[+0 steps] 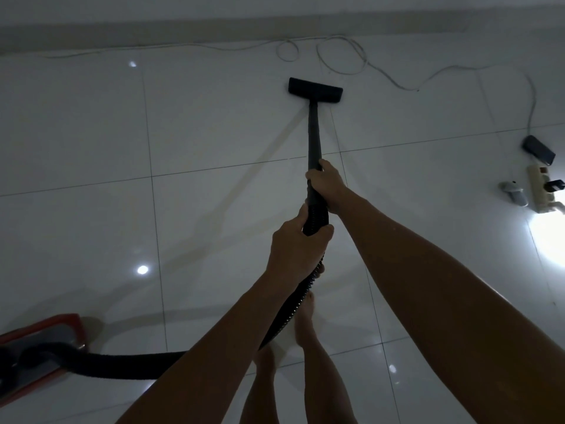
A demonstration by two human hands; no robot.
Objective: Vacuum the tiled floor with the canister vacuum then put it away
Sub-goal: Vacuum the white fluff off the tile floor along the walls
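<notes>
The black floor nozzle [315, 90] lies flat on the glossy white tiled floor [214, 123], ahead of me near the far wall. Its black wand [314, 133] runs back to my hands. My right hand [328, 185] grips the wand's lower part. My left hand [298, 249] grips the ribbed black hose [315, 218] just behind it. The hose [128, 364] curves down and left to the red and grey canister [39, 347] at the bottom left. The canister is partly cut off by the frame edge.
A thin white cable [345, 53] loops along the far wall [275, 26] and trails right. At the right lie a dark box [538, 149], a power strip [542, 191] and a small grey object [515, 192], beside a bright glare. My bare feet [302, 319] stand below the hands.
</notes>
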